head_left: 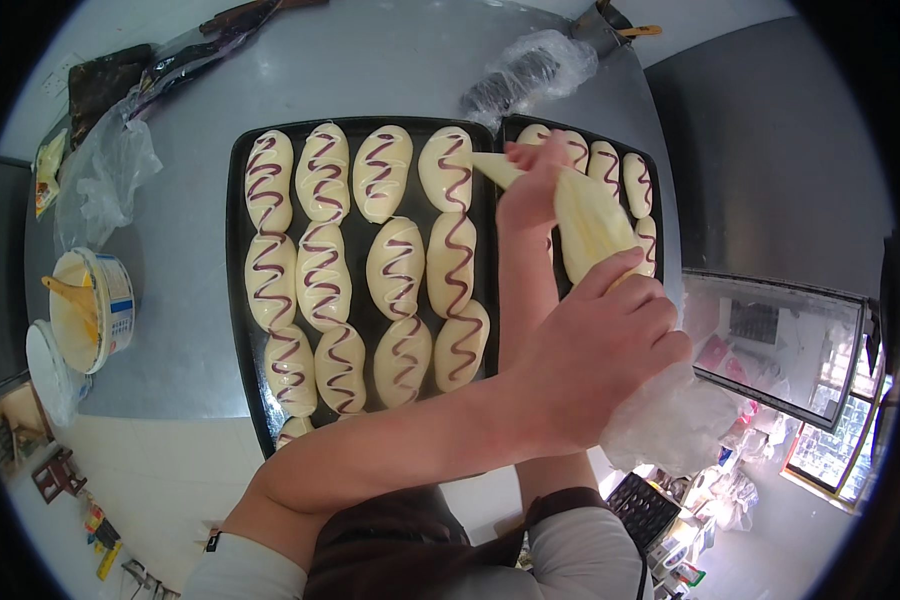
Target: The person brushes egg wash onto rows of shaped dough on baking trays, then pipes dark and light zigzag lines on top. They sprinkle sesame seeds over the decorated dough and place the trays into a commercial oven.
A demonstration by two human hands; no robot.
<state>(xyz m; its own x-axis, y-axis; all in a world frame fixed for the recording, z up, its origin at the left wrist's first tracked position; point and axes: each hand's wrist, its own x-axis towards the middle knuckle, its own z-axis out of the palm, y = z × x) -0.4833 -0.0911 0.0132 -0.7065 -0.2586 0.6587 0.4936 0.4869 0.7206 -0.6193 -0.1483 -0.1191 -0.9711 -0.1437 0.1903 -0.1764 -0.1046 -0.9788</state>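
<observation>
My left hand (600, 350) is closed around the wide end of a piping bag (592, 225) of pale yellow cream, with its loose clear plastic end hanging below. My right hand (535, 185) reaches up from beneath the left forearm and wraps the bag near its narrow tip. That tip points left, beside the top dough bun (445, 170) in the rightmost column of a black baking tray (360, 240). Oval buns in the columns to its left carry purple zigzags with pale lines over them. Lower buns in the rightmost column show the purple zigzag alone.
A second black tray (658, 180) of zigzagged buns sits at right, partly hidden by my hands. At left stands a white tub (110, 310) with a wooden-handled tool. Crumpled plastic (560, 60) and a metal pot (600, 28) lie along the table's far side.
</observation>
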